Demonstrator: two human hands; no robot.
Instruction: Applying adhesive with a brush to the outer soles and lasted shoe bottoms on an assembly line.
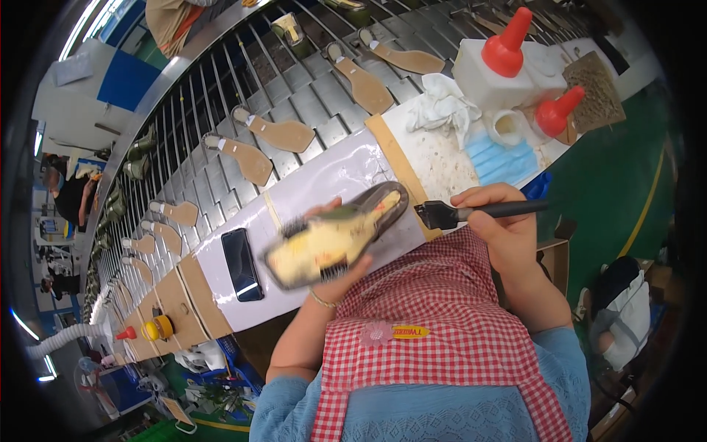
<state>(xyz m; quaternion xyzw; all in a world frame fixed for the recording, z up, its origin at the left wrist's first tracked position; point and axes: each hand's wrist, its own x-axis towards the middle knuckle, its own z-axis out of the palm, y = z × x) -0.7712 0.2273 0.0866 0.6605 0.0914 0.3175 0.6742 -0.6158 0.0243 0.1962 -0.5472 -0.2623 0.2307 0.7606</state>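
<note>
My left hand [340, 286] is closed around a shoe [313, 252], whose pale yellow underside faces up. The shoe has a dark edge and is smeared by motion at its wide end; its narrow end points up to the right. In my right hand [502, 225] is a brush with a black handle [508, 209], gripped between thumb and fingers. The dark brush head [436, 216] is beside the shoe's narrow end, apart from it. Below the shoe is a whitish work board [221, 276] with a black phone [241, 265] lying on it.
Tan soles [250, 162] lie in pairs on the metal slatted conveyor [294, 110] beyond the board. At the right are white bottles with red nozzles [508, 48], a crumpled white cloth [442, 110], a small white jar [506, 127] and a blue sheet [501, 158]. Another person [173, 26] is across the conveyor.
</note>
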